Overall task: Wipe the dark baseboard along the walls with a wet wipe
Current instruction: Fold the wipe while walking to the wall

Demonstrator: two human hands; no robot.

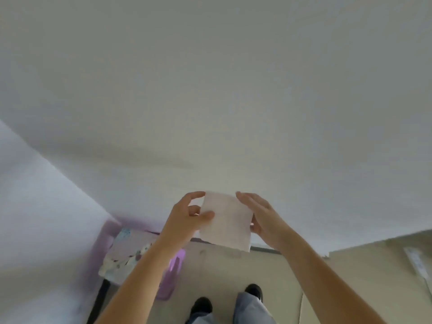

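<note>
A white wet wipe (226,222) is held up flat in front of the white wall, folded into a rough square. My left hand (190,217) pinches its left edge between thumb and fingers. My right hand (261,217) grips its right edge, fingers stretched along the side. Below the wipe a short stretch of dark baseboard (265,250) runs along the foot of the wall. Another dark baseboard strip (99,298) runs down the left wall; the rest is hidden by my arms and a box.
A purple plastic box (168,281) with a patterned lid (127,253) sits in the left corner on the beige floor. My two black shoes (202,305) stand on the floor below. A white strip-like object (418,264) lies at the right.
</note>
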